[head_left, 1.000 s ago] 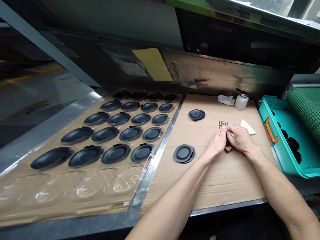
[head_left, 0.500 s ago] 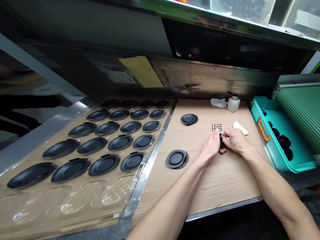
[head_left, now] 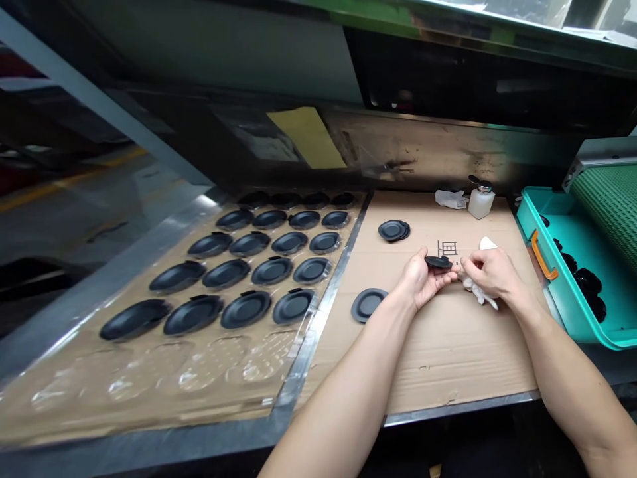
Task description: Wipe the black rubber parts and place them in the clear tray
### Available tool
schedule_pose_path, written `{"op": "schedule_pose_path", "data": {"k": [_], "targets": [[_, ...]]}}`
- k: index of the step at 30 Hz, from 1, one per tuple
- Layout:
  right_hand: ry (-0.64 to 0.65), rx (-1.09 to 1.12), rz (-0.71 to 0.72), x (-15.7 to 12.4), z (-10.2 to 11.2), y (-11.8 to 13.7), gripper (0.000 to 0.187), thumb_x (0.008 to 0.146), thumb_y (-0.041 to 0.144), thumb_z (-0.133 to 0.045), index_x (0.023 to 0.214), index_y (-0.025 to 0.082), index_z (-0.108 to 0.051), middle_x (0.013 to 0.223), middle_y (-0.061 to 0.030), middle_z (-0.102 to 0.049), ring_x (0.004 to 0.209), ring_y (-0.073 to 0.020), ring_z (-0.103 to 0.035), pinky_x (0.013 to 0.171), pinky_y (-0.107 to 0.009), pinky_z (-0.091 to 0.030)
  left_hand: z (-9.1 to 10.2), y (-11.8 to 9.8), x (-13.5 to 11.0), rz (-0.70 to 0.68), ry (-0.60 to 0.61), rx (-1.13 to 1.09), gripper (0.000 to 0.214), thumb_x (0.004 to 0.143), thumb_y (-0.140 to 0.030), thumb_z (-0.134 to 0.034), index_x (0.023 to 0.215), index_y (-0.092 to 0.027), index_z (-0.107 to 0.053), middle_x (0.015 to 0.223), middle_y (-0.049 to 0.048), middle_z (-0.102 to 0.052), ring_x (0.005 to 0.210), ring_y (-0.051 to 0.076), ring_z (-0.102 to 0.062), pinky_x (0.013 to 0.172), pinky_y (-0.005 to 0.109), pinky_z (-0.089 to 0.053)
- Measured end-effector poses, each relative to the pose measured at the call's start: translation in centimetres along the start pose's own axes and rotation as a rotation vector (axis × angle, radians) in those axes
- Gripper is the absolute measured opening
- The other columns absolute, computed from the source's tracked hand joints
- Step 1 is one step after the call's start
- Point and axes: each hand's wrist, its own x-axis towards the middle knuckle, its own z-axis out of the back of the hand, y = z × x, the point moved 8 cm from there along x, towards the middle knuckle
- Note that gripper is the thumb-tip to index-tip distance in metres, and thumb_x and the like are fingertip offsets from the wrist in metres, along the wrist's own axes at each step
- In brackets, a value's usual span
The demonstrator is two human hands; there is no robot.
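My left hand [head_left: 421, 277] holds a small black round plastic part [head_left: 438, 262], tilted nearly edge-on, with fingers stretched beneath it and the thumb at its side. My right hand [head_left: 492, 271], just to the right, pinches a crumpled white cloth [head_left: 480, 293] that hangs below the fingers. Behind the right hand lies a white pad [head_left: 488, 243], partly covered. On the cardboard, left of my hands, are two groups of similar black discs: a small overlapping pile [head_left: 393, 230] farther back and a nearer disc pile [head_left: 369, 304], partly hidden by my left forearm.
A clear blister tray [head_left: 209, 372] with rows of black discs lies left; its front row shows bare pockets. A bottle with a metal top [head_left: 480, 202] and a crumpled white tissue [head_left: 450, 198] stand at the back. Right is a teal bin [head_left: 617, 330] of black parts beside a green conveyor [head_left: 607, 206].
My hands have moved slightly apart, and the black part now shows edge-on in the left hand. The white cloth has come into sight under the right. The view has shifted left.
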Motion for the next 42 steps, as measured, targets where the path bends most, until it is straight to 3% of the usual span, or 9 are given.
{"op": "schedule_pose_path", "data": {"k": [4, 9, 14, 19, 30, 33, 36, 39, 42], "targets": [[-0.143, -0.097, -0.096, 0.2, 1.6, -1.4, 0.047, 0.098, 0.046, -0.046, 0.066, 0.020, -0.068, 0.064, -0.0026, -0.066, 0.060, -0.0146, -0.054, 0.060, -0.027, -0.031, 0.2, 0.0, 0.0, -0.020, 0.021, -0.044, 0.066, 0.104, -0.051, -0.019, 0.105, 0.000, -0.061, 0.073, 0.0202, -0.069, 0.053, 0.017, -0.065, 0.049, 0.022, -0.056], [-0.228, -0.194, -0.142, 0.2, 2.7, -3.1, 0.031, 0.094, 0.045, -0.055, 0.105, 0.023, -0.073, 0.109, -0.0085, -0.071, 0.102, -0.0262, -0.059, 0.084, -0.033, -0.041, -0.4, -0.4, -0.2, -0.169, 0.141, -0.001, 0.056, 0.098, -0.060, -0.044, 0.110, -0.009, -0.063, 0.092, 0.0178, -0.072, 0.068, 0.017, -0.069, 0.061, 0.026, -0.057], [-0.122, -0.188, -0.156, 0.5, 0.4, -5.1, 0.035, 0.091, 0.043, -0.059, 0.119, 0.024, -0.068, 0.116, -0.0092, -0.064, 0.108, -0.0274, -0.057, 0.090, -0.036, -0.044, 0.3, -3.2, -1.8, -0.701, -0.051, 0.418, 0.086, 0.069, -0.037, -0.088, 0.143, -0.023, -0.045, 0.116, 0.0099, -0.068, 0.099, 0.020, -0.068, 0.090, 0.033, -0.054], [-0.128, -0.186, -0.150, 0.8, -0.2, -5.7, 0.035, 0.092, 0.042, -0.056, 0.119, 0.023, -0.067, 0.116, -0.0097, -0.063, 0.110, -0.0277, -0.056, 0.091, -0.036, -0.043, -1.1, -4.1, -4.5, -1.062, -0.216, 0.855, 0.098, 0.067, -0.025, -0.087, 0.148, -0.026, -0.033, 0.124, 0.0093, -0.066, 0.124, 0.025, -0.059, 0.110, 0.042, -0.042], [-0.128, -0.177, -0.155, 0.7, -0.1, -5.7, 0.036, 0.093, 0.043, -0.055, 0.120, 0.023, -0.067, 0.116, -0.0100, -0.063, 0.110, -0.0283, -0.055, 0.090, -0.036, -0.042, -1.3, -4.1, -4.7, -1.075, -0.243, 1.031, 0.064, 0.075, -0.035, -0.082, 0.129, -0.022, -0.050, 0.133, 0.0132, -0.061, 0.128, 0.027, -0.056, 0.109, 0.039, -0.042], [-0.128, -0.177, -0.152, 0.7, -0.1, -5.5, 0.034, 0.093, 0.042, -0.055, 0.119, 0.023, -0.067, 0.116, -0.0093, -0.063, 0.110, -0.0275, -0.055, 0.091, -0.036, -0.041, -1.5, -4.0, -4.5, -1.047, -0.221, 1.123, 0.026, 0.091, -0.046, -0.063, 0.099, -0.022, -0.067, 0.106, 0.0090, -0.072, 0.109, 0.026, -0.063, 0.102, 0.038, -0.045], [-0.124, -0.186, -0.156, 0.6, -0.1, -5.5, 0.033, 0.093, 0.041, -0.055, 0.118, 0.024, -0.067, 0.116, -0.0085, -0.062, 0.110, -0.0270, -0.055, 0.090, -0.035, -0.042, -0.9, -4.1, -3.4, -0.957, -0.351, 1.309, 0.045, 0.100, -0.047, -0.042, 0.075, -0.020, -0.068, 0.095, 0.0116, -0.072, 0.103, 0.029, -0.062, 0.103, 0.044, -0.042], [-0.132, -0.199, -0.166, 0.6, -0.1, -5.5, 0.033, 0.093, 0.041, -0.055, 0.118, 0.023, -0.067, 0.116, -0.0085, -0.063, 0.110, -0.0270, -0.056, 0.089, -0.035, -0.042, -0.1, -4.6, -2.9, -0.915, -0.565, 1.477, 0.038, 0.096, -0.047, -0.050, 0.104, -0.016, -0.070, 0.124, 0.0188, -0.065, 0.122, 0.037, -0.051, 0.106, 0.052, -0.036], [-0.133, -0.201, -0.160, 0.5, -0.2, -5.6, 0.033, 0.094, 0.042, -0.055, 0.118, 0.023, -0.067, 0.116, -0.0085, -0.063, 0.110, -0.0267, -0.056, 0.089, -0.035, -0.042, 0.3, -4.5, -3.0, -0.871, -0.548, 1.500, 0.051, 0.098, -0.050, -0.044, 0.132, -0.014, -0.058, 0.138, 0.0195, -0.057, 0.130, 0.037, -0.045, 0.107, 0.053, -0.036]]}}
